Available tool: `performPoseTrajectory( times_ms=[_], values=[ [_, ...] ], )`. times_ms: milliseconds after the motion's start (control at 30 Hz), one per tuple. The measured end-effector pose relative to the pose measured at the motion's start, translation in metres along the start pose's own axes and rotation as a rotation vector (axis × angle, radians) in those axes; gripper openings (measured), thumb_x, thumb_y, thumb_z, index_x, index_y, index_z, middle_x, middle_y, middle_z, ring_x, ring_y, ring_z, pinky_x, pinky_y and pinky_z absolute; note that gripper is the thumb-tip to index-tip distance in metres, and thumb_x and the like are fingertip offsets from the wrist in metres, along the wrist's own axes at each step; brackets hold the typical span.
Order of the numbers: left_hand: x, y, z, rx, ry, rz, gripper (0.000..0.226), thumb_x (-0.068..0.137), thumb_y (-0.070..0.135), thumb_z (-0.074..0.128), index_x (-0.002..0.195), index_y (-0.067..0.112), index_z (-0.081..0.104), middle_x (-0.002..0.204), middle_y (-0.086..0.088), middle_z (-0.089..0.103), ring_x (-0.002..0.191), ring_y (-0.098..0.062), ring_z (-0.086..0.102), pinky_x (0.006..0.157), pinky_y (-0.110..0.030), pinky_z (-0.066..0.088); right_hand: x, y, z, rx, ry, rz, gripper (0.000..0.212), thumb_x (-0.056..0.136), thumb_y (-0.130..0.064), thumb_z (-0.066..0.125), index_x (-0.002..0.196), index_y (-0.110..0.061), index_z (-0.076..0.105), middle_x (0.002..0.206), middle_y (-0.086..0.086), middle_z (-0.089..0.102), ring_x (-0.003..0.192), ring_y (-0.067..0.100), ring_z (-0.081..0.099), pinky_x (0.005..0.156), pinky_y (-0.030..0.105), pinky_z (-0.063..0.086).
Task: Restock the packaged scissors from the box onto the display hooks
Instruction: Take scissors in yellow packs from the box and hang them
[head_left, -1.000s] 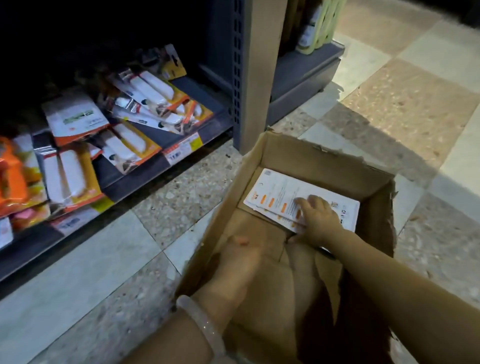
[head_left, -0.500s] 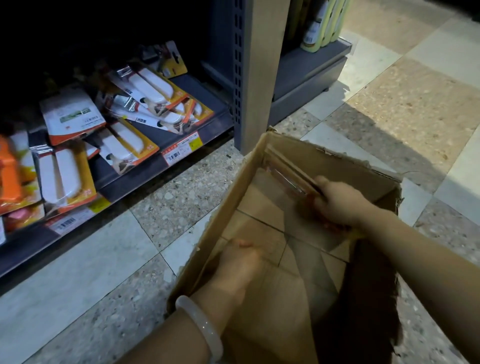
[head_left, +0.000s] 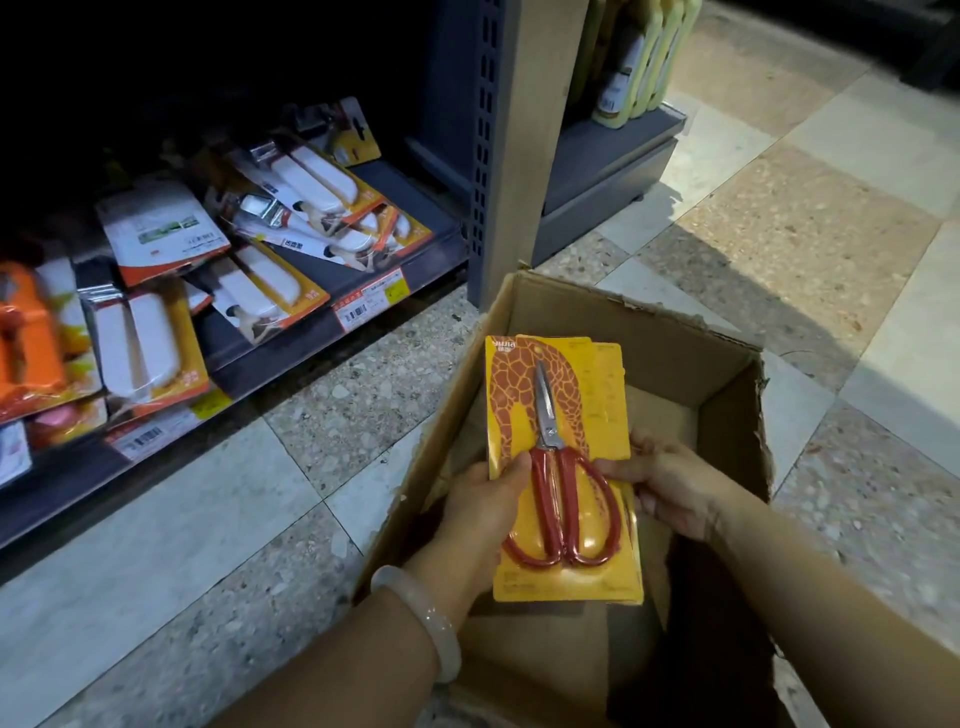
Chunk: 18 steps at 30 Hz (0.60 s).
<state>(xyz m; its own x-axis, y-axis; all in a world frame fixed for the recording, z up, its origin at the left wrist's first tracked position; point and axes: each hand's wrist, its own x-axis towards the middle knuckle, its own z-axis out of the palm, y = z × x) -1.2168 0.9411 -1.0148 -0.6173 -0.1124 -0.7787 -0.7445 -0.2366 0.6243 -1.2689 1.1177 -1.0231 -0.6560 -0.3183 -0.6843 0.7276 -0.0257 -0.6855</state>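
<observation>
Since half a second ago: packs lifted clear of the box floor, turned face-up, left hand now on them too. Left hand (head_left: 485, 501) grips the left edge of the yellow giraffe-print cardboard packs of red-handled steel scissors (head_left: 563, 467); right hand (head_left: 670, 486) pinches the right edge. Held above the open brown cardboard box (head_left: 727, 415). Step: retrieval done. Next, likely: find the hang holes, carry to hooks — none visible here.

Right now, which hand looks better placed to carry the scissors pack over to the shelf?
Probably the left hand: it grips the scissors pack on the side nearer the shelf.
</observation>
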Motion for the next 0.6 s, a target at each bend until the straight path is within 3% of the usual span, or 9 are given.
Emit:
performPoseTrajectory(
  times_ms=[33,133,267,367,467,600],
  values=[
    [-0.001,0.001,-0.002,-0.021,0.011,0.036,0.013,0.091,0.031,0.058,0.098,0.021,0.063,0.1,-0.007,0.07,0.093,-0.027,0.066,0.082,-0.038,0.054,-0.001,0.0,0.0,-0.017,0.0,-0.029,0.041,0.075,0.0,0.069,0.114,-0.004,0.055,0.094,0.014,0.072,0.066,0.021,0.072,0.044,0.024,0.053],
    [-0.009,0.011,-0.007,-0.087,0.001,0.113,0.006,0.091,0.023,0.059,0.087,0.02,0.063,0.09,-0.006,0.07,0.083,-0.023,0.066,0.071,-0.032,0.054,-0.004,-0.001,0.0,0.015,0.035,-0.111,0.081,0.046,-0.021,0.092,0.118,-0.006,0.057,0.104,0.02,0.07,0.079,0.029,0.071,0.062,0.036,0.058],
    [-0.02,0.031,-0.024,-0.11,-0.081,0.237,0.014,0.092,0.022,0.057,0.101,0.016,0.066,0.099,-0.011,0.073,0.095,-0.03,0.068,0.088,-0.05,0.053,-0.016,-0.018,0.01,0.168,0.105,-0.288,0.036,0.074,-0.026,0.062,0.107,-0.01,0.062,0.087,0.012,0.073,0.07,0.022,0.07,0.061,0.033,0.058],
    [-0.028,0.05,-0.053,-0.151,-0.166,0.325,0.02,0.092,0.019,0.054,0.11,0.017,0.062,0.097,-0.01,0.074,0.086,-0.025,0.071,0.073,-0.041,0.057,-0.029,-0.036,0.027,0.111,0.082,-0.371,0.022,0.081,-0.027,0.055,0.098,-0.016,0.064,0.083,0.008,0.074,0.068,0.019,0.071,0.057,0.03,0.058],
    [-0.038,0.072,-0.09,-0.179,-0.199,0.403,0.022,0.092,0.014,0.052,0.112,0.016,0.061,0.091,-0.01,0.075,0.072,-0.02,0.072,0.056,-0.031,0.057,-0.04,-0.055,0.061,-0.006,0.078,-0.425,0.034,0.076,-0.034,0.061,0.104,-0.015,0.062,0.085,0.007,0.075,0.07,0.018,0.071,0.058,0.03,0.056],
    [-0.059,0.096,-0.148,-0.189,-0.185,0.473,0.023,0.093,0.007,0.049,0.111,0.012,0.062,0.085,-0.008,0.074,0.062,-0.016,0.07,0.049,-0.025,0.056,-0.042,-0.074,0.124,-0.135,0.02,-0.503,0.073,0.043,-0.059,0.083,0.101,-0.018,0.066,0.091,0.008,0.075,0.076,0.021,0.071,0.064,0.033,0.057]
  ],
)
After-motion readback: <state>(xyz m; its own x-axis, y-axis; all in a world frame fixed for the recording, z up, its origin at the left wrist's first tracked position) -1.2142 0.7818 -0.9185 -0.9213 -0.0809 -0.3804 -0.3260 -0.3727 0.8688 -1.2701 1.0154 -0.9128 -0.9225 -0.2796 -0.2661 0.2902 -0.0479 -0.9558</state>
